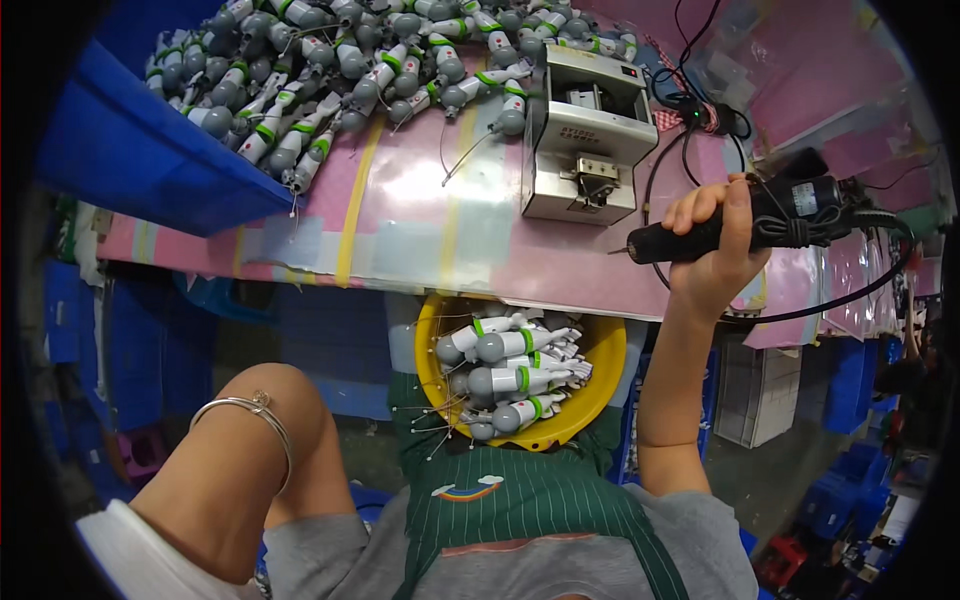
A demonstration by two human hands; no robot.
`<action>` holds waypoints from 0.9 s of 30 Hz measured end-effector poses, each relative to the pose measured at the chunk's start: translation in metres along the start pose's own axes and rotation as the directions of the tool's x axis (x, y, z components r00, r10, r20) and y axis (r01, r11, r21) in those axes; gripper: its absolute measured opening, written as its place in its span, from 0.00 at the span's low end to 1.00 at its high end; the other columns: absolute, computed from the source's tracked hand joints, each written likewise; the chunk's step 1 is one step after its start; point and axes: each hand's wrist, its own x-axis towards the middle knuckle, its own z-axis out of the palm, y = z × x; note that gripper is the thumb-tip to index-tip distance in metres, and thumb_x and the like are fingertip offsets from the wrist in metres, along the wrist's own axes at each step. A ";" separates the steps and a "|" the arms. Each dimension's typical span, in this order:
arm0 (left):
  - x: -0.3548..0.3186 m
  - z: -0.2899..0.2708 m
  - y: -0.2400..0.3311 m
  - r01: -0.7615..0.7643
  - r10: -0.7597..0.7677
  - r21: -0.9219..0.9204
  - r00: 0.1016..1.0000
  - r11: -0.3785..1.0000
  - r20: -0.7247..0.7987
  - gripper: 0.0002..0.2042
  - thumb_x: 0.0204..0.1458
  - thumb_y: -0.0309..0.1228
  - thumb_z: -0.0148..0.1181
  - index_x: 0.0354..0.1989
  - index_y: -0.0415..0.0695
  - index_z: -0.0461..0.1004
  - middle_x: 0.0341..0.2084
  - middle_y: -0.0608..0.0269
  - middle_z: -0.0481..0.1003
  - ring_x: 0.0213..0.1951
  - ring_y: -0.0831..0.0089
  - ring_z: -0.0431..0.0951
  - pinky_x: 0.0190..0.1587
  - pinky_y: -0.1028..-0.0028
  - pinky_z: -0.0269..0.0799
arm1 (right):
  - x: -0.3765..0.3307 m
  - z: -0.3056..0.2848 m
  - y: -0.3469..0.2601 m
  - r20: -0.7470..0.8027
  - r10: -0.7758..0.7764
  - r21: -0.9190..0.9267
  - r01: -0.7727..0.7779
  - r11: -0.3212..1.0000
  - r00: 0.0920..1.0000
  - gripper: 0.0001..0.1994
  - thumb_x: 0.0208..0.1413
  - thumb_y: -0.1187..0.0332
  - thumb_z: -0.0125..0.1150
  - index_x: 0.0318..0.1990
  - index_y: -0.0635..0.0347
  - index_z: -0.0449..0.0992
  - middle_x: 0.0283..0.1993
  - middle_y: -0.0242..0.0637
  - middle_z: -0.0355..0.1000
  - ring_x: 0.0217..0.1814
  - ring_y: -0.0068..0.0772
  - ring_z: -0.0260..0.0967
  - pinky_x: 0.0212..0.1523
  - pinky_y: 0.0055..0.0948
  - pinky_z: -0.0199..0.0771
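Note:
My right hand (722, 235) is raised over the table's right part, its fingers wrapped round a black electric screwdriver (655, 243). The thin bit points left, just below a silver metal benchtop machine (540, 195) and apart from it. My left arm (225, 455), with a bangle on it, is bent at the lower left; its hand is out of the picture. A yellow basin (610, 385) rests on my lap against the table edge. In it lie several white-and-grey parts (520, 380) with green bands and round grey ends. Thin pin-tipped wires stick out over its left rim.
A large heap of the same parts (380, 70) covers the back left of the pink table (480, 235). Beside it stands a blue bin (170, 140). Black cables (690, 100) run behind the machine; a thick cord (850, 305) loops at the right.

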 end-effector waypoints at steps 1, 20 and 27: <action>-0.007 0.049 -0.014 0.006 -0.006 -0.003 1.000 1.000 0.014 0.19 0.53 0.32 0.58 0.50 0.33 0.72 0.46 0.49 0.76 0.47 0.65 0.77 0.53 0.68 0.73 | 0.003 -0.010 -0.004 0.015 -0.024 -0.045 0.025 0.999 1.000 0.07 0.62 0.67 0.56 0.39 0.62 0.70 0.23 0.34 0.64 0.20 0.29 0.62 0.24 0.32 0.67; -0.039 0.308 -0.100 0.105 -0.102 0.005 0.951 0.994 0.291 0.16 0.58 0.26 0.54 0.54 0.35 0.71 0.48 0.52 0.76 0.47 0.69 0.77 0.53 0.75 0.73 | 0.039 0.016 0.039 0.171 -0.230 -0.116 0.251 0.961 0.958 0.04 0.58 0.80 0.56 0.38 0.68 0.66 0.22 0.37 0.65 0.19 0.28 0.65 0.24 0.29 0.70; -0.161 0.450 -0.202 -0.335 -0.093 0.325 0.556 0.884 0.826 0.12 0.47 0.33 0.62 0.41 0.46 0.76 0.34 0.56 0.77 0.38 0.55 0.78 0.42 0.59 0.74 | 0.037 0.037 0.042 0.090 -0.063 -0.206 0.081 0.975 0.994 0.09 0.55 0.81 0.61 0.39 0.68 0.66 0.22 0.35 0.65 0.17 0.25 0.64 0.21 0.25 0.67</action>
